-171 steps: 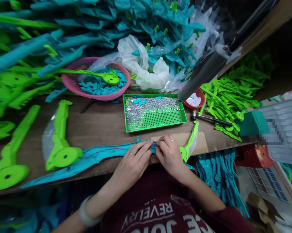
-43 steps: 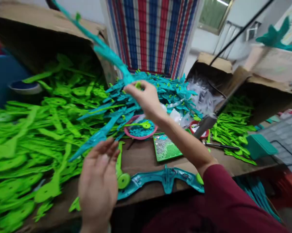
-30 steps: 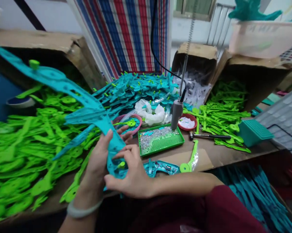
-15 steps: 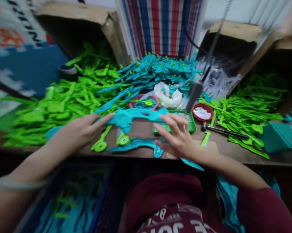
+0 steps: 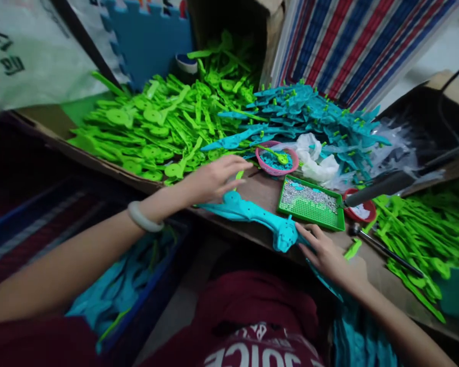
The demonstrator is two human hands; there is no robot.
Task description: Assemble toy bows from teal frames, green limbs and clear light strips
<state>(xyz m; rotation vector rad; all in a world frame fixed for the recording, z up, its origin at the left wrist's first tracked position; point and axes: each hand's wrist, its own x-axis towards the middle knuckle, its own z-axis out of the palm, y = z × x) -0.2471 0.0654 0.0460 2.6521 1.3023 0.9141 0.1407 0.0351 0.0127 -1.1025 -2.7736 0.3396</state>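
A long turquoise plastic part [image 5: 252,211] with a rounded, holed end lies at the front edge of the wooden table. My right hand [image 5: 330,255] has its fingers around the narrow tip at the part's right end. Above the part's left end hovers my left hand [image 5: 217,178], its fingers stretched out and apart, with nothing seen in them. A bright green plastic piece [image 5: 239,175] shows just beside the left fingertips, mostly hidden. Another turquoise part [image 5: 324,280] sticks out past the table edge below my right hand.
Heaped green plastic parts [image 5: 153,122] fill the left, turquoise ones [image 5: 309,117] the back. A green tray [image 5: 311,221] of small metal bits, a pink bowl [image 5: 277,171], a red bowl [image 5: 370,209] and a hammer [image 5: 389,255] stand close. A blue crate [image 5: 137,316] sits below.
My view has swung left. The upper turquoise part has come down onto the one at the table edge. My left hand has let go; my right fingers have closed on the tip.
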